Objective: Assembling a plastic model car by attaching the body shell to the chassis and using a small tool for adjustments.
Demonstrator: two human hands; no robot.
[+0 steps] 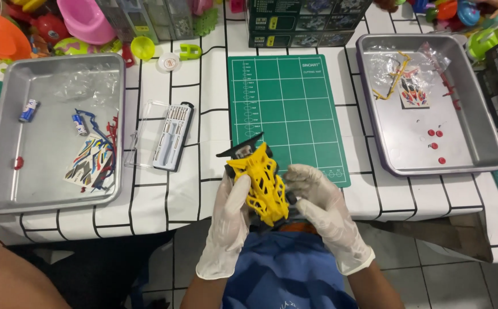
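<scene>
Over the desk (163, 200) edge: yellow toy car chassis (258, 183) held in both hands.
Gloved left hand (231, 220) grips its left side, gloved right hand (317, 203) its right; it sits just below the green cutting mat (294, 114), between two metal trays.

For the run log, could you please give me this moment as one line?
left hand: holds yellow toy car chassis | right hand: grips its other side | above green cutting mat edge | screwdriver set nearby
</scene>
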